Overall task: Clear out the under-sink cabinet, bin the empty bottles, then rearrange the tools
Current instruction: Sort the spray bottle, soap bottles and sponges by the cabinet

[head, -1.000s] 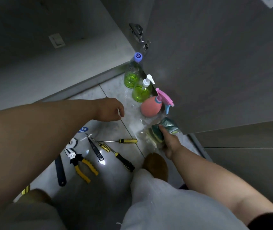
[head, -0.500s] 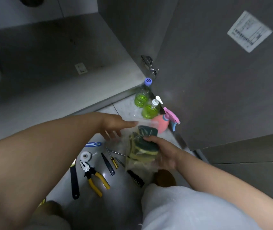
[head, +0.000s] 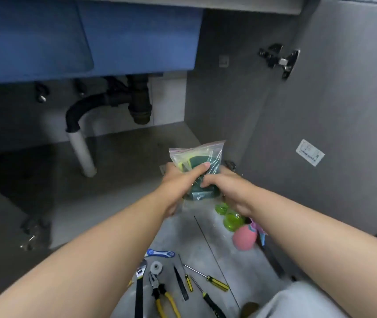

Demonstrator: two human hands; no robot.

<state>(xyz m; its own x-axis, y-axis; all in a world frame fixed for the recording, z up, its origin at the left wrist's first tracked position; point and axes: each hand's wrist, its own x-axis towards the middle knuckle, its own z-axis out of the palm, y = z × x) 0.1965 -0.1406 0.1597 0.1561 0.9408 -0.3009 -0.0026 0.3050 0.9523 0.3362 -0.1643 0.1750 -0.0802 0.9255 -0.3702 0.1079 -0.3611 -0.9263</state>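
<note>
nearest the person, the tools (head: 181, 283) lie spread side by side on the pale tiled floor (head: 242, 267), among them yellow-handled pliers (head: 163, 299), a yellow-and-black-handled screwdriver (head: 216, 283), a long black-handled wrench (head: 138, 294) and a small roll of white tape (head: 156, 267), probably set apart so they can be sorted before going back. just beyond, to the right, a pink plastic spray bottle (head: 243, 237) and two clear bottles of green liquid (head: 231, 220), partly hidden by the right forearm, stand in a row beside the open grey cabinet door (head: 331, 99), apparently kept because they are not empty. above these, the clear zip-top plastic bag of green scouring sponges (head: 196, 157) is held in the air at the cabinet's mouth: the left hand (head: 180, 182) wraps round its left side with the thumb across the front, and the right hand (head: 226, 187) curls round its lower right part, a two-handed hold that suits a floppy, slippery bag. behind it the grey cabinet floor (head: 114, 157) runs back to the white drain pipe (head: 82, 152) under the blue sink basin (head: 91, 35). half a second earlier only the right hand held the bag, low over the tools, while the left reached in with fingers spread; now both grip it, higher and nearer the cabinet.
</note>
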